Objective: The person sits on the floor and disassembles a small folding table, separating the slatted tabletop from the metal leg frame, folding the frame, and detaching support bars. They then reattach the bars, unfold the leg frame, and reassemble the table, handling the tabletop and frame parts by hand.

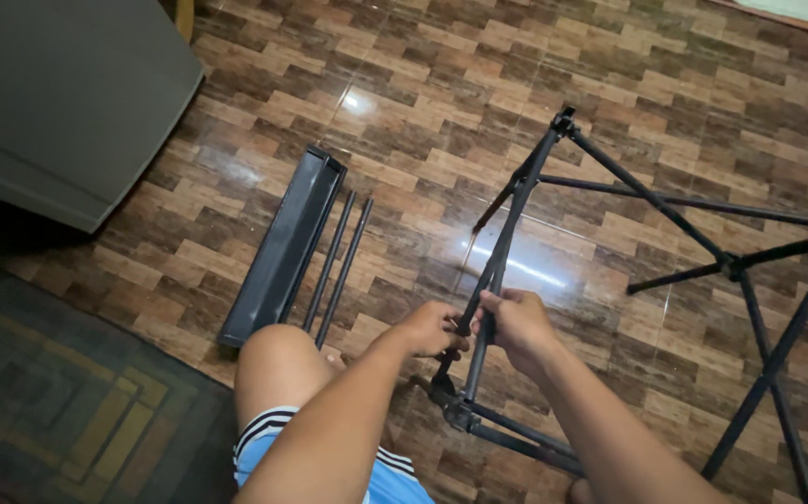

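A black metal tube frame (628,191) lies spread over the brown tiled floor, its bars meeting at plastic corner joints. My left hand (432,329) and my right hand (516,322) are both closed on the same upright bar (506,233) of the frame, side by side, just above its lower corner joint (450,397). The bar runs up to a top joint (563,119). My bare knee (278,359) is below the left hand.
A long black tray-like shelf piece (282,247) lies on the floor to the left, with two loose black rods (340,266) beside it. A grey cabinet (58,93) fills the top left corner. A patterned rug (58,411) covers the bottom left.
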The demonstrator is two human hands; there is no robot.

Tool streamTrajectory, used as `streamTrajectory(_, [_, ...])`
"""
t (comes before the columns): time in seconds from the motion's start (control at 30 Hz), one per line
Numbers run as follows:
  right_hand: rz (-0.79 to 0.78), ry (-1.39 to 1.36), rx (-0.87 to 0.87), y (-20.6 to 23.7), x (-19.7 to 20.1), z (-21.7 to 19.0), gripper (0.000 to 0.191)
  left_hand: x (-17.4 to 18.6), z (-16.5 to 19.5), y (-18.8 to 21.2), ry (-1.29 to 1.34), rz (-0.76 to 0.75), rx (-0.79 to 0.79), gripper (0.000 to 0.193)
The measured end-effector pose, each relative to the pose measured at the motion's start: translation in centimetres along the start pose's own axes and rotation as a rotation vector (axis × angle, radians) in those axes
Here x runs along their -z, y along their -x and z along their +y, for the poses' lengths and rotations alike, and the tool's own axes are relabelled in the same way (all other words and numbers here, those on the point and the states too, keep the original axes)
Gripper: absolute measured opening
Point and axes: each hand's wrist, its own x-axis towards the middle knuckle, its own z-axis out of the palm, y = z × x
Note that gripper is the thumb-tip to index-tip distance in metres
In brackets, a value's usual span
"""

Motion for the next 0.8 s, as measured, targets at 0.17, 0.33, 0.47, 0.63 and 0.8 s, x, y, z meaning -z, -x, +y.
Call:
streamTrajectory(0.17, [-0.002, 0.04, -0.012, 0.1, 0.1, 0.5, 0.02, -0.4, -0.4, -0.2, 0.043, -0.009, -0.098, 0.036])
streamTrajectory(0.33, [0.116, -0.04, 0.162, 2.2, -0.2, -1.7, 0.025, -3.0, 2.0, 2.1, 0.267, -0.004, -0.248, 0.024])
streamTrajectory(0.47, [0.187, -0.077, 0.286, 5.9, 3.1, -8.0, 0.021, -6.5, 9.5, 5.0, 0.297, 0.1, -0.339, 0.025])
streamTrajectory(0.63, [0.026, -0.139, 0.395, 11.0, 7.4, -11.9, 0.027, -8.9, 17.9, 8.2, -0.178, 0.294, -0.736, 0.024])
streamTrajectory(0.8, [0.037, -0.102, 0.386, 11.4, 10.4, -9.4, 0.03, -11.5, 18.3, 9.4, -0.332, 0.353, -0.615, 0.023])
